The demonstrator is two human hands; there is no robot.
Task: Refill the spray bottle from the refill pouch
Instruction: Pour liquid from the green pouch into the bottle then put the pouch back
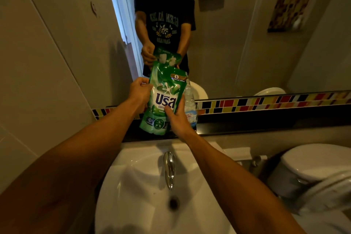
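A green refill pouch [163, 99] with white and blue lettering stands upright over the dark ledge [247, 125] below the mirror. My left hand [139, 92] grips the pouch's left edge near its upper half. My right hand [175, 118] holds its lower right side, thumb across the front. Right behind the pouch stands a clear plastic bottle [190, 104] with a white label, mostly hidden by the pouch and my right hand; its top is not clear to me.
A white sink [133, 186] with a chrome tap [169, 169] lies below my arms. A white toilet [313, 167] stands at the right. The mirror [247, 34] above the ledge reflects a person holding the pouch. A coloured tile strip [266, 101] runs along the ledge.
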